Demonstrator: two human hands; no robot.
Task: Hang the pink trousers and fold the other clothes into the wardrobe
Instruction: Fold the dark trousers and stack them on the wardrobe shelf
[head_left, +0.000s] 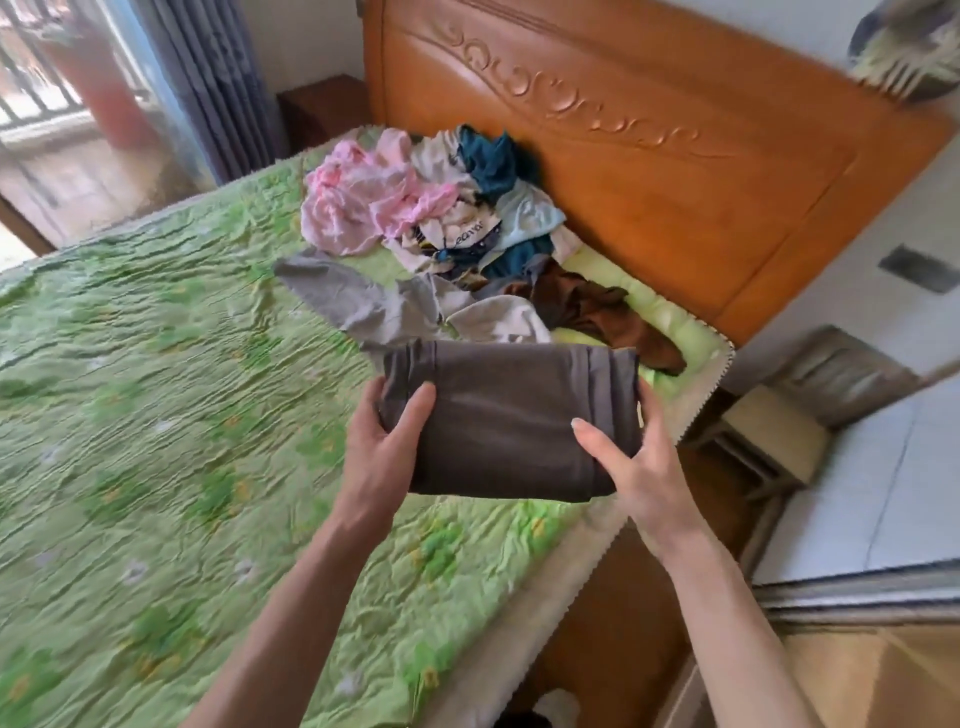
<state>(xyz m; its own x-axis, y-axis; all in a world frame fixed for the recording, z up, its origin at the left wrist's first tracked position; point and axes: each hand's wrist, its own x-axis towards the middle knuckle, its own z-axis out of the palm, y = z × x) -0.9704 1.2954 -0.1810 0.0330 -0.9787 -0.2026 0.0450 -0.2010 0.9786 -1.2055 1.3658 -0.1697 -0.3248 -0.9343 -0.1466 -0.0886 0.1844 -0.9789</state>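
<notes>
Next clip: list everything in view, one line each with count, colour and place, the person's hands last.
folded garment: 1, dark grey, held above the bed's edge
pink clothes: crumpled, in the pile's left part
clothes pile: 1, mixed colours, by the headboard
brown garment: 1, pile's right
bedspread: 1, green
headboard: 1, orange wood
curtain: grey-blue, top left
stool: 1, beside the bed
left hand: grips garment's left end
right hand: grips right end

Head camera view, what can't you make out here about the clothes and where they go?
- Wardrobe: not in the head view, so where clothes go is unknown.
- Folded dark garment: its type is hidden by the folding; left hand and right hand cover its ends.
- Pink clothing: crumpled in the pile, trousers not confirmable.
- Lower pile items: buried under others.
</notes>
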